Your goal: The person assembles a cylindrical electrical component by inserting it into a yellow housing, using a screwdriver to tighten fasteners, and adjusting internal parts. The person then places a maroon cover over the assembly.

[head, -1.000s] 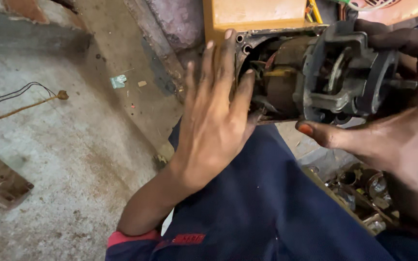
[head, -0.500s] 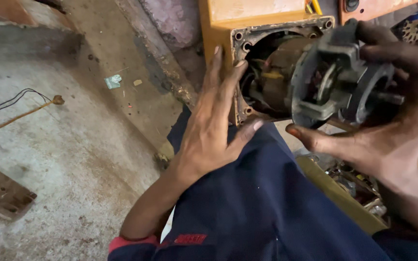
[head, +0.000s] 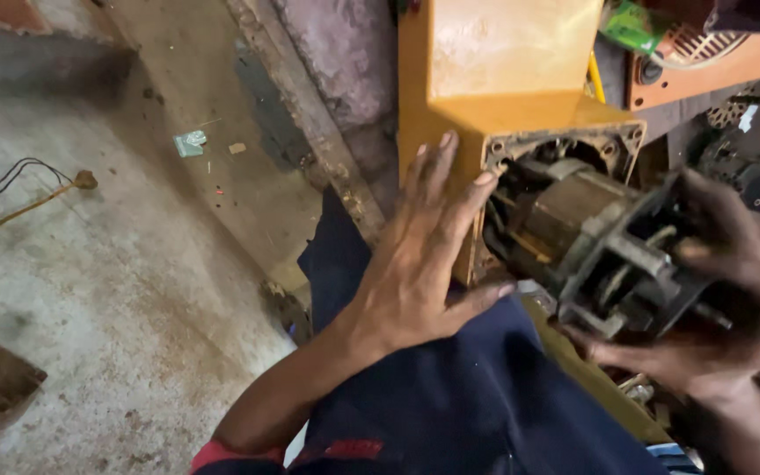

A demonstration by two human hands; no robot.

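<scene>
The left hand point(head: 420, 264) lies flat with fingers spread against the side of the yellow housing point(head: 503, 79), pressing rather than gripping; that looks like bracing, keeping the casing from shifting on the person's lap, where the dark blue trousers point(head: 450, 405) sit under it. The right hand point(head: 714, 317) is wrapped around the grey end bracket point(head: 635, 264) of the motor core point(head: 565, 211), fingers curled behind and a thumb below, so it is clamped on that part. The 2 hands are apart, the housing's open mouth between them.

The motor core sits half in, half out of the housing opening, right of centre. Its long axis runs roughly from 10 o'clock to 4 o'clock, the windings end buried in the casing and the bracket end pointing down toward 4 o'clock, into the right palm. The grip at the very end probably keeps it in line with the bore.

On the concrete floor point(head: 90, 308) at 9 o'clock lies a thin wire point(head: 19, 198); an orange machine cover point(head: 705, 57) is at 1 o'clock.
</scene>
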